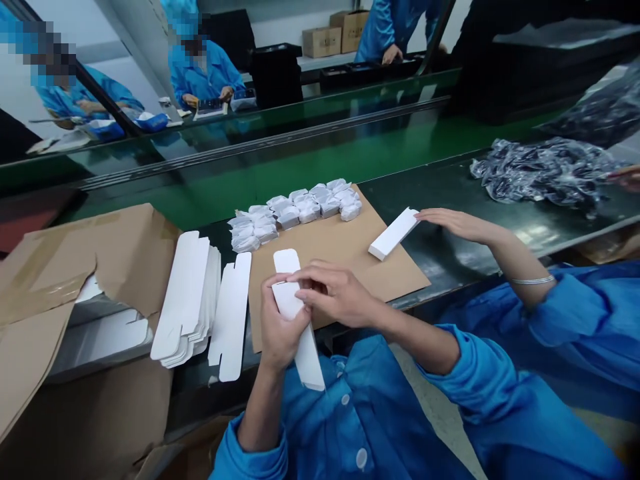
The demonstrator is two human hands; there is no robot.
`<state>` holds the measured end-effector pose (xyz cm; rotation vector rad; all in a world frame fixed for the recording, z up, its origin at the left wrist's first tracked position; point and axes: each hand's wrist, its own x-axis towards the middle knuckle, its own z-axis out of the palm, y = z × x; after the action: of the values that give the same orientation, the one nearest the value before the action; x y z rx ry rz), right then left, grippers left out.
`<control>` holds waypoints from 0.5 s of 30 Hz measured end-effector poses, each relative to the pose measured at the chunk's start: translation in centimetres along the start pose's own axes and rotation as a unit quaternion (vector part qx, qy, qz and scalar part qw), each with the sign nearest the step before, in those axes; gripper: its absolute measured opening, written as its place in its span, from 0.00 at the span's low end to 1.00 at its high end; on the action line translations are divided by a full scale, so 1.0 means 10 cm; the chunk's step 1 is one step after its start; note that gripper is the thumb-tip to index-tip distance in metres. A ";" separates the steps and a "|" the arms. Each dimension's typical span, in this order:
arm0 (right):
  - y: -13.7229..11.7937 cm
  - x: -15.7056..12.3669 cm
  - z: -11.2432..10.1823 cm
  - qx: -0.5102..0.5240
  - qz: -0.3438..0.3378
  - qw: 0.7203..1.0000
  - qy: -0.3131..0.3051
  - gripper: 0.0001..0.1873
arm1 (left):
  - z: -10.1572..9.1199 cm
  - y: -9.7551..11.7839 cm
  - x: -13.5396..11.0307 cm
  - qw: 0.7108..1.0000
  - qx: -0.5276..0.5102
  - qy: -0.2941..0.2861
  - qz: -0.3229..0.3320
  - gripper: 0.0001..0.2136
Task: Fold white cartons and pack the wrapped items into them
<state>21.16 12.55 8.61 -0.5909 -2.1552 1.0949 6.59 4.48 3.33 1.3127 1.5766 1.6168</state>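
Observation:
A long, narrow white carton [309, 360] is tilted in front of my chest, its far end flap raised. My left hand [283, 327] wraps around the carton near that end, thumb across its face. The bent fingers of my right hand [343, 293] press on the carton by the flap; part of their grip is hidden. To the left lie a single flattened white carton [233, 320] and a stack of flat white cartons [185, 300]. Behind my hands, several white-wrapped bundles [300, 207] line the back of a brown cardboard sheet [345, 253].
An open cardboard box [100, 247] with flat cartons inside stands at left. On the right, a co-worker's hand [457, 223] touches a formed white carton [393, 235]. Plastic-bagged dark items [545, 173] lie farther right. A green conveyor [200, 170] runs behind, with co-workers beyond.

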 end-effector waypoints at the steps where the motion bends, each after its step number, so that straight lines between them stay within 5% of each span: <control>1: 0.03 0.05 -0.04 0.042 0.025 0.999 -0.006 0.14 | -0.02 -0.01 -0.02 1.000 -0.003 -0.024 -0.020 0.22; 6: 0.18 0.25 -0.12 0.231 0.184 0.955 0.032 0.21 | -0.05 -0.02 -0.06 0.993 0.033 -0.100 -0.049 0.21; 15: 0.07 0.22 0.05 0.268 0.195 0.943 -0.020 0.14 | -0.01 -0.07 -0.04 0.983 0.163 -0.020 0.087 0.26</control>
<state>19.31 14.07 8.51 -0.7496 -1.6888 1.8366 6.53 4.23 2.55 1.6837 1.8001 1.4624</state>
